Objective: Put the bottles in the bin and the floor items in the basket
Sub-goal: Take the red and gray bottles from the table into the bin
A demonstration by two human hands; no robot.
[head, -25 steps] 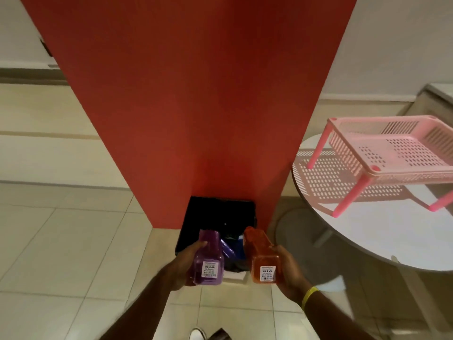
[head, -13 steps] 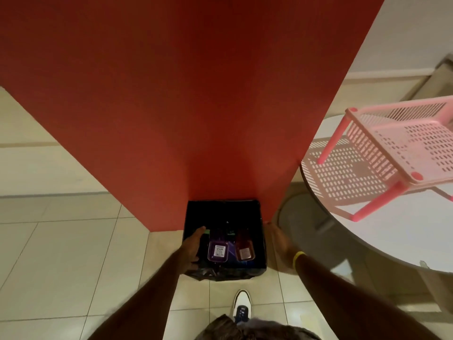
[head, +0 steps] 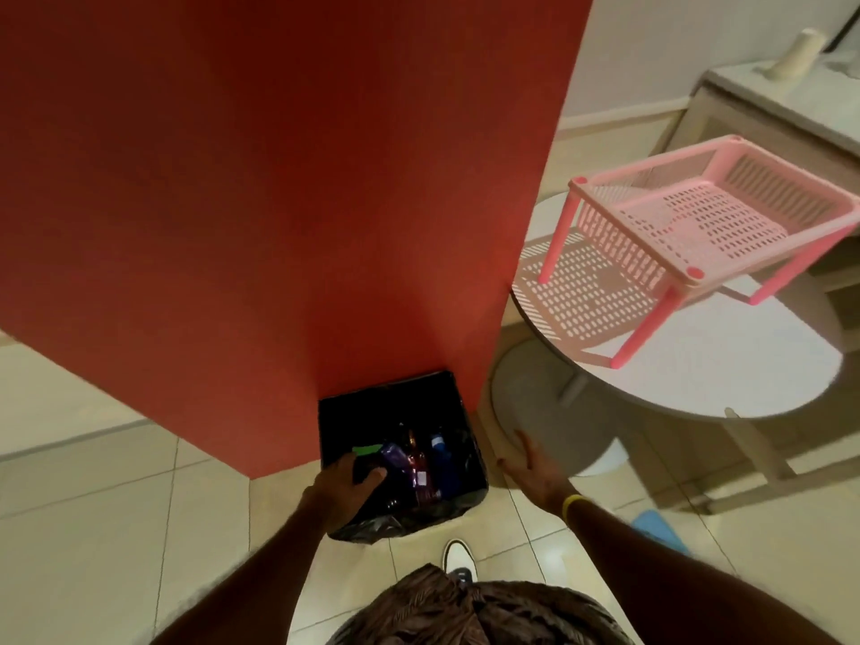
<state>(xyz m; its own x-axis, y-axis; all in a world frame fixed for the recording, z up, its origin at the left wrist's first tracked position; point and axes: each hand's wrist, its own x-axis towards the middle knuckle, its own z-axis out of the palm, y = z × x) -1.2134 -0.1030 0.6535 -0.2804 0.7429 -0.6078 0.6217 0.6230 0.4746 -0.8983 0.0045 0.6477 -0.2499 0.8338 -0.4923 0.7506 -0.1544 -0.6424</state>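
Bin [head: 386, 412]: black, lined with a black bag, standing on the tiled floor [head: 93, 528] against the foot of the red pillar [head: 279, 202]. Inside we count a purple bottle [head: 421, 477] with a white label, lying on its side, and just to its right a blue bottle [head: 444, 463]. A green scrap [head: 367, 449] lies at the left. The rest of the contents are too dark for us to sort.

Left hand [head: 346, 481]: over the bin's near left corner, fingers loosely curved, thumb held apart. We see nothing in its grip.

Right hand [head: 530, 467]: just right of the bin and above the floor, apart from it, palm down and fingers spread. Its grip is wide and empty. A yellow band [head: 570, 505] circles the wrist.

Basket [head: 619, 244]: pink, perforated, on four legs. It stands on the round white counter [head: 726, 365] to the right of the pillar, and we see nothing in it.

Blue item [head: 661, 528]: flat on the floor below the counter's near edge, partly hidden by the right forearm.

White shoe [head: 458, 556]: on the floor in front of the bin.
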